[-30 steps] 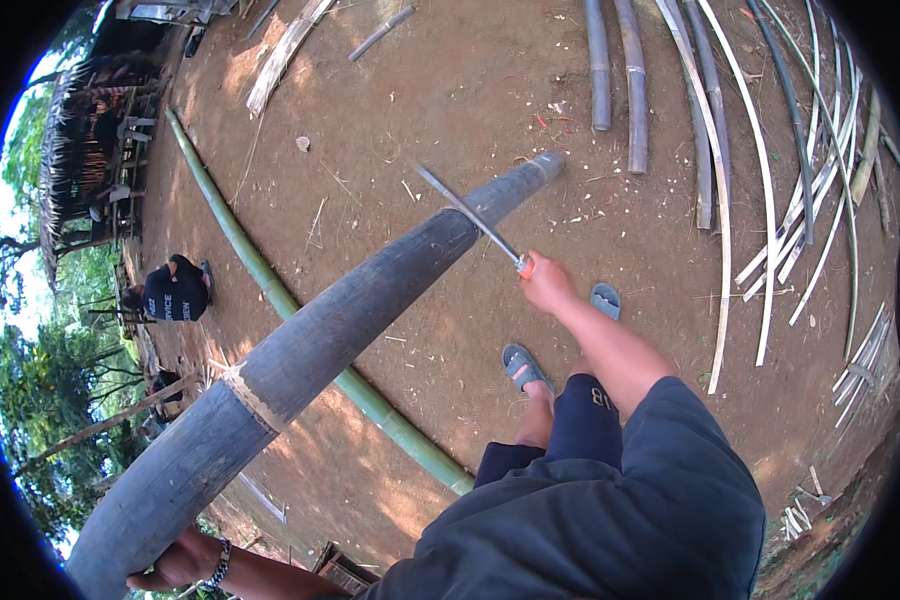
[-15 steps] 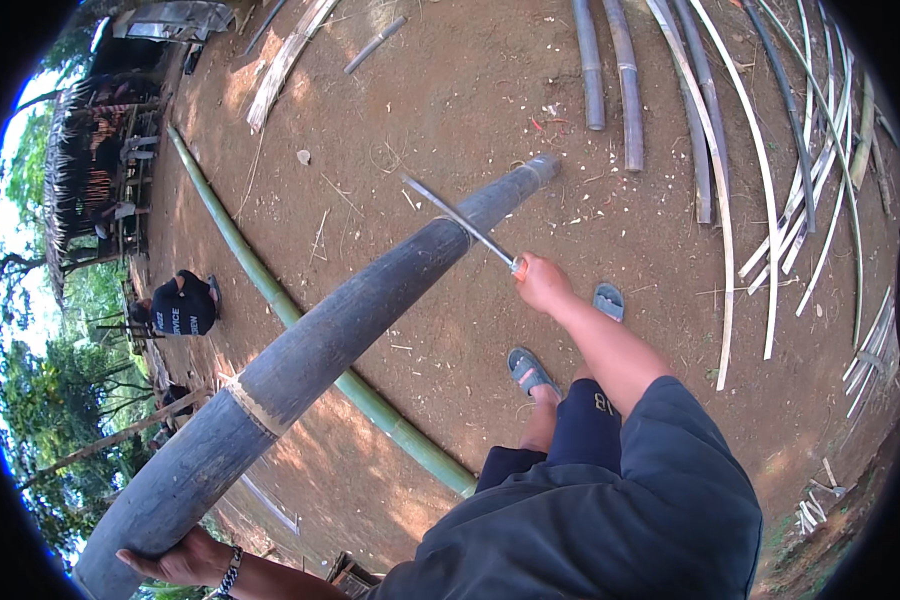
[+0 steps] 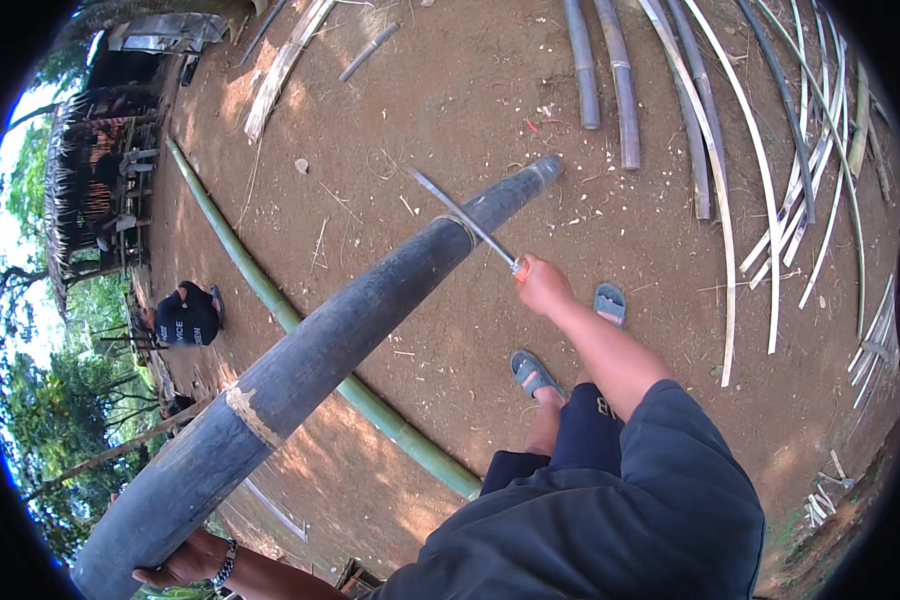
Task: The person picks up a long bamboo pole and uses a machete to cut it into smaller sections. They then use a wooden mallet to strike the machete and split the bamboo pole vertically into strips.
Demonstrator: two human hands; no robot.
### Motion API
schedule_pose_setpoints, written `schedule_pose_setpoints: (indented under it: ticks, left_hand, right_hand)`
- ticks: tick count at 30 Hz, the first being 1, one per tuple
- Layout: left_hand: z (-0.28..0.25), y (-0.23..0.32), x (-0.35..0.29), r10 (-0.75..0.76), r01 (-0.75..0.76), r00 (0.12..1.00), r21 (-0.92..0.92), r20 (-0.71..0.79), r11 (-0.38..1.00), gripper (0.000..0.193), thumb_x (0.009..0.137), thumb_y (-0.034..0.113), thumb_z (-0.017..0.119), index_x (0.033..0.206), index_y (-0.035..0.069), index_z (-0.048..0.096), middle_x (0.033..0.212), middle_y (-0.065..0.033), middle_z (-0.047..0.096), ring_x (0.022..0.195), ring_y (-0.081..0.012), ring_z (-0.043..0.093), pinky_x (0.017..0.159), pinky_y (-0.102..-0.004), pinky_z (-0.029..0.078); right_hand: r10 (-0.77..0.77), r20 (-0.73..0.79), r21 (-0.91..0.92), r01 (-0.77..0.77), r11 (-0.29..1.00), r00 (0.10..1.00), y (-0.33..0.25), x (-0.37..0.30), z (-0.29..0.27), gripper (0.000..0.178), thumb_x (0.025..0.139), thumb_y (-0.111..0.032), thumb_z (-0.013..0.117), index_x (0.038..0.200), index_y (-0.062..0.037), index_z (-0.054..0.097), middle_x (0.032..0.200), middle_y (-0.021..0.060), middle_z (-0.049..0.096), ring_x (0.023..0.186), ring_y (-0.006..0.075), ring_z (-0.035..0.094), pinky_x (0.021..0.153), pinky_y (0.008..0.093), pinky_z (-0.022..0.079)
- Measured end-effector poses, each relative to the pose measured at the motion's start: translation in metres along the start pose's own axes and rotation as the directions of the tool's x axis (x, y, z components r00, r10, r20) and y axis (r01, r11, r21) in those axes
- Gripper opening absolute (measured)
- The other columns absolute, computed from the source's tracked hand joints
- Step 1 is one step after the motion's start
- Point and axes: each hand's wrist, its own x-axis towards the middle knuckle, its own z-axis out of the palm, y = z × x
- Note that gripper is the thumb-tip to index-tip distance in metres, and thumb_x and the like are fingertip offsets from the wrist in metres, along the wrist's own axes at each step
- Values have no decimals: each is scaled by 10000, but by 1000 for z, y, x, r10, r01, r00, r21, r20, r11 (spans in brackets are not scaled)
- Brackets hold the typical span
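Trimming seems underway: thick grey bamboo pole (image 3: pixel 350 312) gripped underneath by left hand (image 3: pixel 185 560), straight steel blade (image 3: pixel 481 233) clenched in right hand (image 3: pixel 545 287); steadying needed next.

Your right arm (image 3: pixel 620 350) reaches out ahead of your body, forearm bare, and your right hand (image 3: pixel 544 286) is curled in a fist-like grip. Your left forearm (image 3: pixel 280 580) slants in low at the lower left; your left hand (image 3: pixel 196 556) curves in a cupping hold, its fingers partly hidden.
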Motion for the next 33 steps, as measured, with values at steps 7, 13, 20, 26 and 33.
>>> schedule_pose_setpoints:
  ticks: [7,13,20,26,33]
  left_hand:
    - [17,-1,-3,-14,15,999,-20,35,1000,819,823,351,790,1448,-37,429,1483,-247,464,1390,-420,422,1218,-582,244]
    - [74,-16,-31,83,-50,975,161,-205,986,757,889,408,719,1426,-46,441,1446,-249,490,1366,-425,442,1208,-590,258]
    - [64,-8,-20,98,-74,983,155,-153,985,698,890,398,725,1377,-44,492,1395,-248,532,1322,-413,486,1178,-601,299]
    - [38,-4,2,-34,37,980,-14,198,999,875,816,362,797,1436,-94,380,1448,-281,465,1398,-412,404,1220,-584,235]
    - [47,-10,7,9,64,914,-164,406,984,1071,727,331,871,1491,-118,269,1499,-307,392,1460,-416,315,1250,-556,183]
  right_hand:
    - [11,-11,41,-11,999,1000,-10,-12,8,297,878,-206,675,1146,-99,603,1039,211,711,987,427,682,840,536,537]
    - [-196,-8,60,196,979,981,-17,-22,8,287,838,-169,696,1095,-84,599,976,217,708,963,444,676,818,523,542]
    - [-162,32,46,160,986,986,-17,-25,-2,290,847,-184,700,1106,-105,597,997,193,713,976,404,691,827,519,545]
    - [-37,4,115,37,993,999,-10,-5,-3,285,842,-177,695,1097,-93,599,989,198,716,957,410,692,816,514,549]
    - [29,2,169,-29,985,1000,-7,-24,-13,314,847,-172,681,1138,-83,603,1024,206,714,964,413,691,829,508,547]
